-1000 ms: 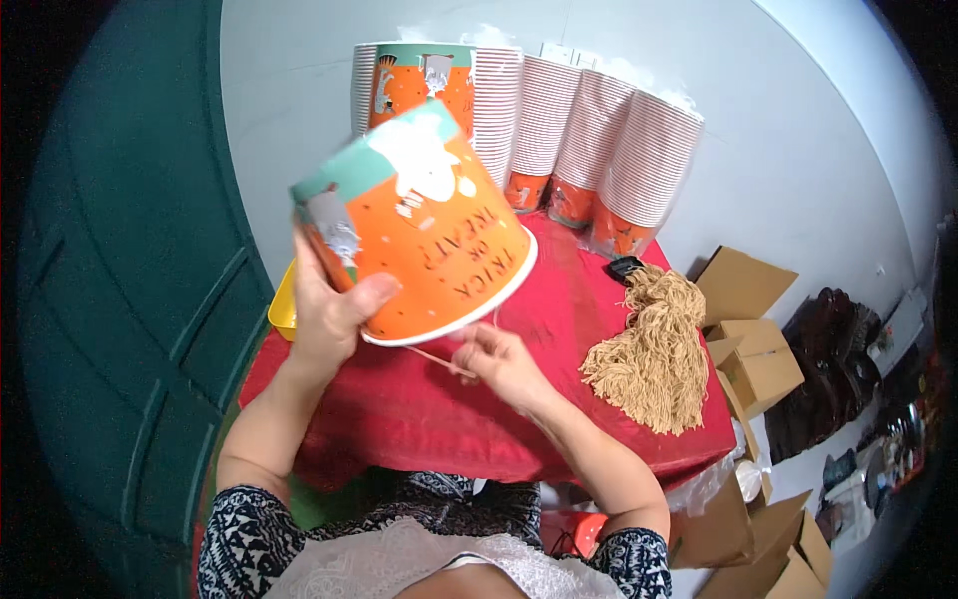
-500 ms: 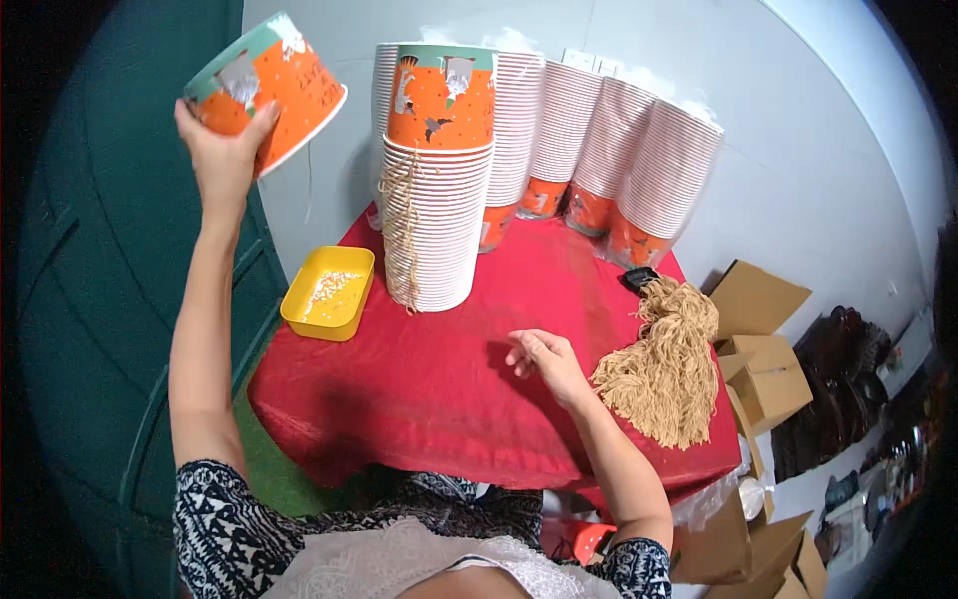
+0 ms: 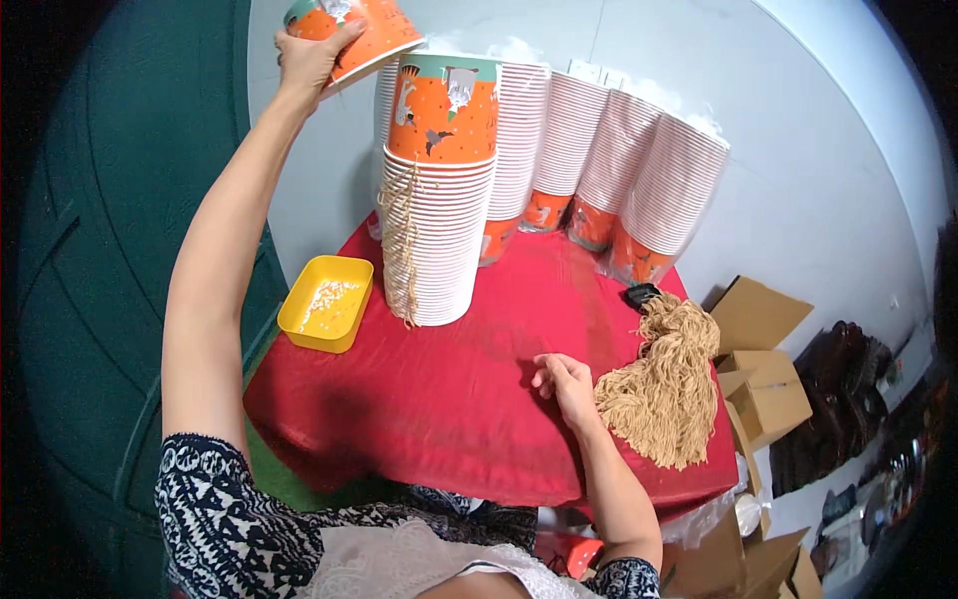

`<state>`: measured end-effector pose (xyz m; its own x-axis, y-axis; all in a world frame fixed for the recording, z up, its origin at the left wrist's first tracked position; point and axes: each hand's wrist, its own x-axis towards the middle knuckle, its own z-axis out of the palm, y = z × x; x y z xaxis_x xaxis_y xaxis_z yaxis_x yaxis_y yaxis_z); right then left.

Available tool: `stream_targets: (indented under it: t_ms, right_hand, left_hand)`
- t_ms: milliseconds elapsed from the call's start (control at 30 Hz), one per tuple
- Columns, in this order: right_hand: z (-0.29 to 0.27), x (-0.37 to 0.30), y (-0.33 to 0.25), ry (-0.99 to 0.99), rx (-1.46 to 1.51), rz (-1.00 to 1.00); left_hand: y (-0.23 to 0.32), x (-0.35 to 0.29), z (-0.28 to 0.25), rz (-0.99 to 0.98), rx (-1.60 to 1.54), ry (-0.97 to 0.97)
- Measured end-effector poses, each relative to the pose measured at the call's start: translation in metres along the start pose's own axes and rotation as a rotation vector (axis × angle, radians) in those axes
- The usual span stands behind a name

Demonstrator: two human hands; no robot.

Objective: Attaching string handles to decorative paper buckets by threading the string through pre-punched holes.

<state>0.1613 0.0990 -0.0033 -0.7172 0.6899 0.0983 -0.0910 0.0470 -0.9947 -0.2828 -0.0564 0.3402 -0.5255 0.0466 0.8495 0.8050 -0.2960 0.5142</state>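
Observation:
My left hand (image 3: 307, 66) is raised at the upper left, closed round an orange paper bucket (image 3: 381, 28) with a green band. That bucket is tilted, its white rim facing down and right, and the frame's top edge cuts it off. Just below and to its right stands a tall stack of nested upside-down buckets (image 3: 447, 245). Tan cords (image 3: 401, 255) hang down the stack's left side. My right hand (image 3: 567, 384) is low over the red-covered table (image 3: 479, 429), fingers curled, with nothing seen in it. Beside it lies a thick bundle of tan cords (image 3: 667, 394).
A yellow tray (image 3: 349, 334) with small white bits stands left of the stack. Several plastic-wrapped bucket stacks (image 3: 679, 185) line the back by the wall. A small black object (image 3: 641, 296) touches the cord bundle. Cardboard boxes (image 3: 768, 394) stand at the right; a green door (image 3: 110, 250) is on the left.
My left hand has carried the bucket up and right, toward the top of the stack. My right hand has shifted slightly right and nearer to me, its fingers still curled.

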Motion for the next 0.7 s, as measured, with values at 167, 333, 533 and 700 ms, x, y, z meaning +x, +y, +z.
stream_targets:
  t_ms: [167,333,533,700]
  right_hand:
    - [-0.002,0.0,0.004,-0.002,-0.013,-0.014]
    - [0.005,-0.001,0.005,-0.038,-0.014,-0.035]
    - [0.003,-0.004,0.003,-0.031,-0.11,-0.054]
    - [0.007,-0.002,0.004,-0.054,-0.15,-0.066]
  left_hand:
    - [0.01,-0.004,0.029,-0.042,-0.106,-0.099]
    - [0.025,-0.004,0.045,-0.02,-0.07,-0.164]
    - [0.073,-0.032,0.079,-0.012,-0.049,-0.106]
    - [0.029,-0.026,0.081,0.187,0.163,-0.23]
